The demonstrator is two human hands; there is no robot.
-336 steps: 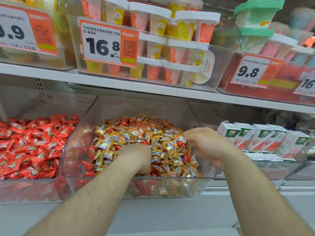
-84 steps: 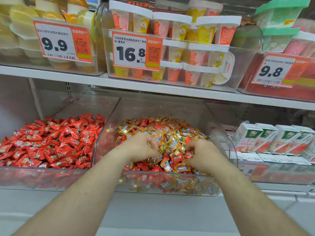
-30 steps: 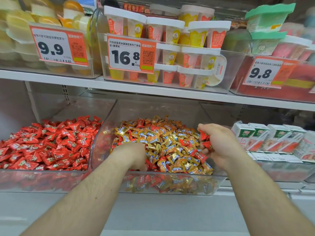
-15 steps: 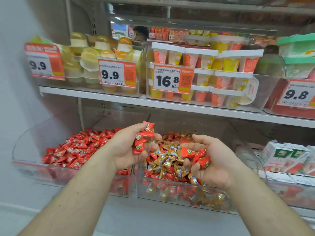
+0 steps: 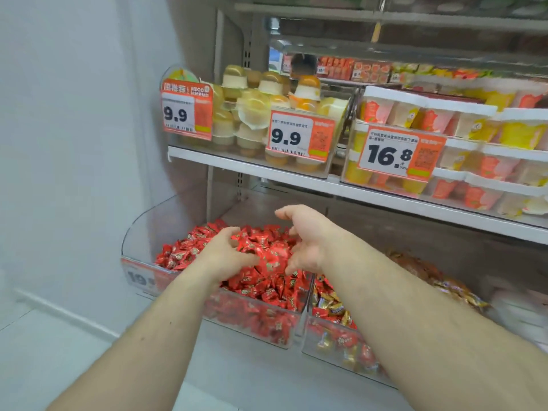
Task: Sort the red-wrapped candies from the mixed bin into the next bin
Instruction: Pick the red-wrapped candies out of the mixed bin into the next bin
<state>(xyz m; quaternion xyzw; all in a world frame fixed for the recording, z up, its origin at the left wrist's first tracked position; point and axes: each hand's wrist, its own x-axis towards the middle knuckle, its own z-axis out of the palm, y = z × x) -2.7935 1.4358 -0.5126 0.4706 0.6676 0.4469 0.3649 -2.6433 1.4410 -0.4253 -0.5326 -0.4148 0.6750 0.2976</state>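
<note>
Both the left hand [image 5: 229,253] and right hand [image 5: 307,244] hover with fingers spread, holding nothing visible, over the small red foil-wrapped candies [image 5: 267,256] heaped in the clear plastic left bin [image 5: 252,321]; light, crinkly and slippery, they seem best pinched by the body or scooped.

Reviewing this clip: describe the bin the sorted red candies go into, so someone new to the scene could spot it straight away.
Start at the white shelf carrying the 9.9 price tags; look directly beneath it. The clear bin nearest the wall, lowest and leftmost, is the one. It holds only red-wrapped candies, unlike the mixed bin right of it, where gold wrappers show too.
</note>
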